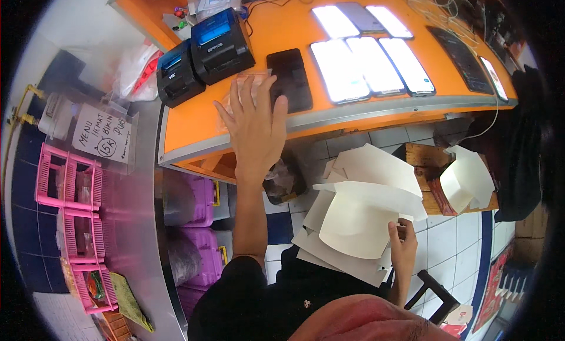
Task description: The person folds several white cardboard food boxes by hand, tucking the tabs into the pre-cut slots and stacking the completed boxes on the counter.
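the left hand (253,126) is fanning wide over a clear packet (258,82) on the orange worktop (188,123), beside a dark tablet (294,79); whether it is pressing or hovering, one cannot tell. the right hand (403,244) is curling narrowly around the right edge of the off-white card stack (359,220), which is lying over the lap. good handling probably means the right hand is supporting the card lightly, without creasing it, while the left is avoiding the tablet. beyond, lit phones (338,73) and black printers (220,52) are occupying the worktop.
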Demonstrator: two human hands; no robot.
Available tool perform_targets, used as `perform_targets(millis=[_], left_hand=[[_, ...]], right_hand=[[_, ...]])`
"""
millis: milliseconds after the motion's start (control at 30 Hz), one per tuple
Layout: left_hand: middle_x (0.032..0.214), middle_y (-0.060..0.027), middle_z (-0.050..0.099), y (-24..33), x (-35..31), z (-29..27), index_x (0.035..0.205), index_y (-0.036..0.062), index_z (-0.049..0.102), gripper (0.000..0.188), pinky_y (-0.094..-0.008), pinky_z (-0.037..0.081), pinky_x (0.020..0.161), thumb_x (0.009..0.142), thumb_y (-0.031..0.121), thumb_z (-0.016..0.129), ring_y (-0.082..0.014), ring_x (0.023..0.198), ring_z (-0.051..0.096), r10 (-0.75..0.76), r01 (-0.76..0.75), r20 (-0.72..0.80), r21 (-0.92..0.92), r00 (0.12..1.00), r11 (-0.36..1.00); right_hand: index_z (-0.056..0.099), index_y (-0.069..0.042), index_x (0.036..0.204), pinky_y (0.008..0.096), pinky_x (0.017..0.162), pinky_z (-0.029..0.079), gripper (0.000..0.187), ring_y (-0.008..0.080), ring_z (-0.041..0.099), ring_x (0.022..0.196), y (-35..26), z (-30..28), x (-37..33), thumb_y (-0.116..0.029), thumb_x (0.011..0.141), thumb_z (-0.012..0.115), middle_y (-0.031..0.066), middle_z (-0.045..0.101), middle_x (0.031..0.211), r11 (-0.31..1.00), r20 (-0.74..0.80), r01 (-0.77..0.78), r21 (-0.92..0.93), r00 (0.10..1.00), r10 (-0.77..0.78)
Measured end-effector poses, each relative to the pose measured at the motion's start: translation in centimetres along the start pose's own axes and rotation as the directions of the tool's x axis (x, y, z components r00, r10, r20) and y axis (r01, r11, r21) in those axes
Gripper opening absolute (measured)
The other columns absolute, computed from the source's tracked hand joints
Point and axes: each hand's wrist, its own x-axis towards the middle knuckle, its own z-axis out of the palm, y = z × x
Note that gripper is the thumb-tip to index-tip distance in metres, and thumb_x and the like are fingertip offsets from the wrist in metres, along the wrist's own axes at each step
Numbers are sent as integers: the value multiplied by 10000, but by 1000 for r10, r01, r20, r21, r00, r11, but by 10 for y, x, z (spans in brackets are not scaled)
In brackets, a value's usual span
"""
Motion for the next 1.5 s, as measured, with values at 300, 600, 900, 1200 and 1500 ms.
perform_targets(millis=[300,600,900,1200,1500], left_hand=[[1510,-164,475,-10,1,-10,1423,113,530,526,-682,161,1217,986,388,633,-426,1456,375,213,-238,-168,-145,962,960],[1430,-208,512,66,-169,29,1502,47,404,598,-468,422,1108,1066,441,519,-314,1291,527,7,532,532,-847,847,-4],[1464,-201,511,173,-144,42,1528,20,397,560,-373,401,1105,1111,370,527,-255,1306,519,138,605,657,-742,741,288],[1418,-220,610,339,-58,175,1406,-53,584,556,-372,404,1127,1116,397,432,-309,1343,557,723,395,450,-881,524,261],[879,-238,703,447,-59,309,987,-76,670,413,-427,495,794,992,318,544,-316,839,671,647,275,582,-809,492,519]], right_hand=[[580,23,1393,383,890,556,389,277,730,997,-3,-2,-1,-174,1059,549,219,748,1120,1000,19,-7,-26,1000,8],[572,2,1392,345,1073,432,413,244,599,1196,-9,-36,25,-294,1115,491,176,655,1259,915,-267,213,343,956,-122],[528,-54,1448,352,1088,411,462,214,573,1230,11,-61,14,-376,1119,486,151,640,1272,839,-265,217,500,960,-90],[561,14,1419,333,1092,403,555,227,559,1265,98,-172,107,-424,1079,538,157,632,1327,749,-681,373,547,720,138],[636,-17,1353,343,988,486,491,238,647,1139,170,-205,228,-398,1045,604,167,704,1234,847,-728,253,468,653,207]])
